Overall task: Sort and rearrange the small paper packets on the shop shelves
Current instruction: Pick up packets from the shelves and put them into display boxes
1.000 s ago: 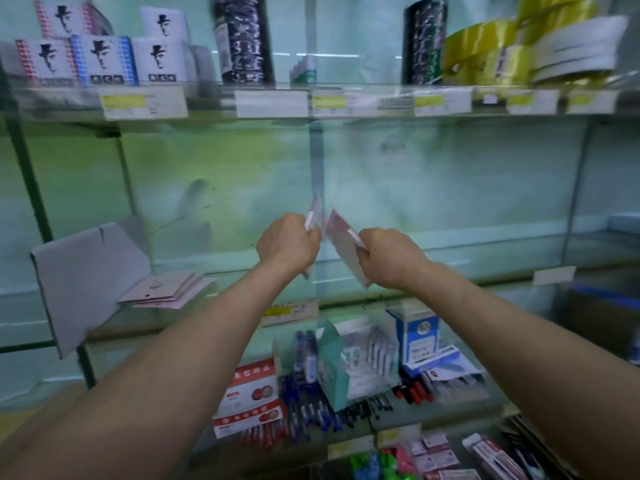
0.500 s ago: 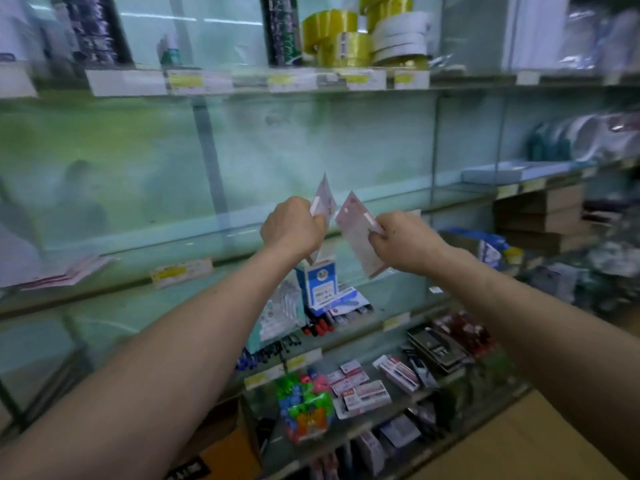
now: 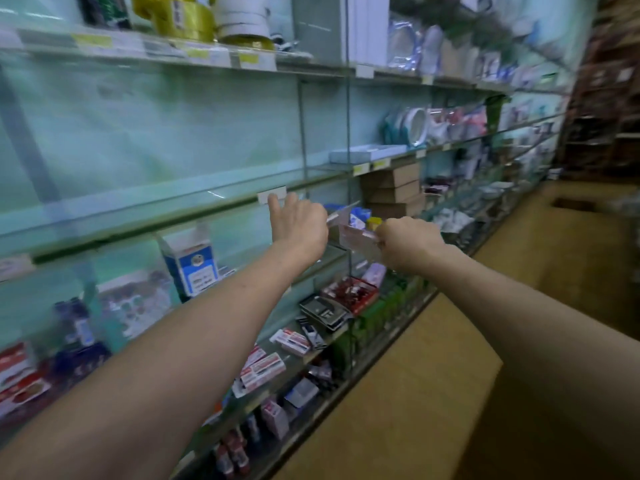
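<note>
Flanking packets (image 3: 360,239): blue box (image 3: 194,268), tape rolls (image 3: 183,17).

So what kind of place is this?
Most likely a stationery shop: long glass shelves with price labels, tape rolls up top, and a blue box among small goods lower down.

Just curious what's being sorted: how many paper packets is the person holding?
2: upper packet in the left hand, lower packet in the right hand; more may be hidden.
</note>
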Action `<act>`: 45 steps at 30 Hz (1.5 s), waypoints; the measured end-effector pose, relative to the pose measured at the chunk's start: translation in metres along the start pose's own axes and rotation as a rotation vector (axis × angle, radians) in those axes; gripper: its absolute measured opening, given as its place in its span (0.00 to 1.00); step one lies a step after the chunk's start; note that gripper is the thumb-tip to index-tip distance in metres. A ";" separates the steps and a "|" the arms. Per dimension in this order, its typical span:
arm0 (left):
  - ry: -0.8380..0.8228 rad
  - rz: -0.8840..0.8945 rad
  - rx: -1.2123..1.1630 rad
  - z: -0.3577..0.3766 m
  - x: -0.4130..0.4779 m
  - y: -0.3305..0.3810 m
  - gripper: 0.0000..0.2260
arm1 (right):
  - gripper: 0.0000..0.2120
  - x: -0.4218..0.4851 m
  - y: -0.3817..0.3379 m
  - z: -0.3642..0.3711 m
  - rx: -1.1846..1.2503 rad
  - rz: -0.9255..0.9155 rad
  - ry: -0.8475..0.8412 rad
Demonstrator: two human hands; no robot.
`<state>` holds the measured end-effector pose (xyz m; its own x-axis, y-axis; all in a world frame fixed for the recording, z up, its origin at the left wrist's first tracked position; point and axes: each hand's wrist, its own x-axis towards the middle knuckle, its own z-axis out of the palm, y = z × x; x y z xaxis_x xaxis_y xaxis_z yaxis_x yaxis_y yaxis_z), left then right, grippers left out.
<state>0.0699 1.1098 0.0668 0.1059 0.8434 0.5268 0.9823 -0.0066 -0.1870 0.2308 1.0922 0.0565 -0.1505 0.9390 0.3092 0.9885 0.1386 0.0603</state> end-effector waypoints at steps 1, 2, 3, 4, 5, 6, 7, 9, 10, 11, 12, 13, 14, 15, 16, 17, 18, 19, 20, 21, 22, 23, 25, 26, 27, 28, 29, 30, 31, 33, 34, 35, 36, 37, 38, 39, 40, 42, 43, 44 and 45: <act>-0.005 0.037 0.023 0.000 0.001 0.012 0.08 | 0.08 -0.006 0.011 -0.002 -0.023 0.019 -0.021; -0.005 0.077 0.045 -0.001 0.002 0.022 0.07 | 0.08 -0.012 0.021 -0.004 -0.038 0.037 -0.033; 0.000 0.117 0.066 -0.001 0.003 0.032 0.08 | 0.09 -0.018 0.031 -0.006 -0.044 0.057 -0.048; 0.007 0.157 0.083 -0.002 0.004 0.042 0.08 | 0.10 -0.023 0.039 -0.007 -0.047 0.081 -0.072; 0.012 0.193 0.099 -0.003 0.006 0.051 0.09 | 0.11 -0.027 0.047 -0.008 -0.054 0.105 -0.096; 0.012 0.225 0.111 -0.003 0.008 0.059 0.09 | 0.10 -0.029 0.056 -0.007 -0.065 0.126 -0.112; 0.012 0.252 0.119 -0.002 0.011 0.067 0.10 | 0.10 -0.030 0.064 -0.005 -0.081 0.144 -0.123; 0.002 0.296 0.123 0.001 0.017 0.084 0.11 | 0.09 -0.031 0.080 0.000 -0.111 0.172 -0.134; -0.004 0.317 0.125 0.003 0.020 0.092 0.11 | 0.08 -0.032 0.088 0.002 -0.116 0.183 -0.138; -0.006 0.338 0.128 0.006 0.024 0.101 0.11 | 0.07 -0.032 0.096 0.004 -0.118 0.192 -0.140; -0.006 0.358 0.131 0.010 0.028 0.110 0.11 | 0.06 -0.031 0.103 0.006 -0.120 0.199 -0.136; -0.006 0.377 0.133 0.015 0.031 0.119 0.11 | 0.05 -0.030 0.111 0.009 -0.124 0.209 -0.135; -0.005 0.395 0.134 0.019 0.036 0.127 0.10 | 0.06 -0.028 0.119 0.013 -0.129 0.221 -0.142; -0.001 0.410 0.132 0.025 0.040 0.136 0.10 | 0.07 -0.026 0.127 0.018 -0.141 0.235 -0.151; 0.001 0.424 0.129 0.030 0.045 0.145 0.10 | 0.08 -0.022 0.135 0.023 -0.148 0.252 -0.161; -0.002 0.438 0.127 0.034 0.050 0.154 0.10 | 0.09 -0.018 0.143 0.027 -0.150 0.268 -0.167; -0.010 0.452 0.123 0.039 0.057 0.163 0.10 | 0.09 -0.014 0.150 0.032 -0.148 0.280 -0.166; -0.017 0.462 0.115 0.043 0.063 0.171 0.09 | 0.09 -0.010 0.157 0.036 -0.148 0.291 -0.168; -0.019 0.471 0.105 0.048 0.071 0.179 0.09 | 0.08 -0.004 0.165 0.039 -0.148 0.299 -0.170; -0.014 0.478 0.098 0.052 0.079 0.186 0.09 | 0.08 0.002 0.172 0.041 -0.146 0.305 -0.170; -0.008 0.485 0.094 0.056 0.088 0.194 0.08 | 0.09 0.009 0.180 0.043 -0.143 0.309 -0.166; -0.003 0.492 0.092 0.061 0.097 0.201 0.08 | 0.09 0.016 0.187 0.045 -0.142 0.313 -0.163; 0.004 0.499 0.084 0.069 0.116 0.215 0.09 | 0.10 0.032 0.202 0.048 -0.150 0.325 -0.161; 0.011 0.500 0.078 0.073 0.126 0.222 0.09 | 0.11 0.040 0.210 0.050 -0.156 0.333 -0.162; 0.020 0.501 0.074 0.077 0.137 0.228 0.09 | 0.11 0.048 0.217 0.051 -0.163 0.340 -0.162; 0.028 0.503 0.073 0.081 0.147 0.235 0.09 | 0.11 0.056 0.225 0.053 -0.171 0.345 -0.161; 0.036 0.506 0.073 0.084 0.157 0.241 0.09 | 0.11 0.065 0.233 0.054 -0.182 0.351 -0.162; 0.040 0.509 0.075 0.088 0.167 0.247 0.09 | 0.11 0.073 0.240 0.056 -0.194 0.356 -0.163; 0.042 0.514 0.075 0.091 0.176 0.253 0.09 | 0.11 0.081 0.247 0.057 -0.205 0.363 -0.164; 0.047 0.519 0.074 0.099 0.193 0.264 0.10 | 0.12 0.095 0.260 0.062 -0.217 0.377 -0.162; 0.048 0.519 0.072 0.103 0.202 0.270 0.10 | 0.12 0.101 0.266 0.064 -0.217 0.380 -0.162; 0.049 0.519 0.072 0.107 0.210 0.275 0.09 | 0.12 0.107 0.271 0.067 -0.218 0.380 -0.162; 0.048 0.520 0.075 0.110 0.218 0.279 0.09 | 0.11 0.113 0.277 0.070 -0.217 0.380 -0.161; 0.046 0.521 0.078 0.114 0.225 0.284 0.09 | 0.11 0.119 0.282 0.073 -0.213 0.380 -0.160; 0.042 0.522 0.082 0.117 0.232 0.289 0.09 | 0.11 0.124 0.288 0.075 -0.209 0.380 -0.160; 0.037 0.523 0.085 0.120 0.238 0.293 0.10 | 0.11 0.130 0.294 0.077 -0.203 0.382 -0.162; 0.035 0.523 0.087 0.124 0.244 0.298 0.09 | 0.11 0.136 0.299 0.080 -0.198 0.384 -0.164; 0.038 0.522 0.083 0.130 0.257 0.306 0.09 | 0.11 0.147 0.310 0.086 -0.194 0.389 -0.160; 0.040 0.522 0.081 0.133 0.263 0.311 0.09 | 0.11 0.154 0.316 0.088 -0.192 0.388 -0.157; 0.037 0.522 0.081 0.137 0.269 0.316 0.08 | 0.11 0.160 0.322 0.090 -0.189 0.384 -0.155; 0.030 0.520 0.083 0.140 0.275 0.321 0.08 | 0.11 0.166 0.329 0.092 -0.182 0.378 -0.156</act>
<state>0.3923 1.4149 0.0358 0.5813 0.7246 0.3701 0.7836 -0.3761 -0.4945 0.5321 1.3228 0.0403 0.2382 0.9514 0.1954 0.9531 -0.2676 0.1411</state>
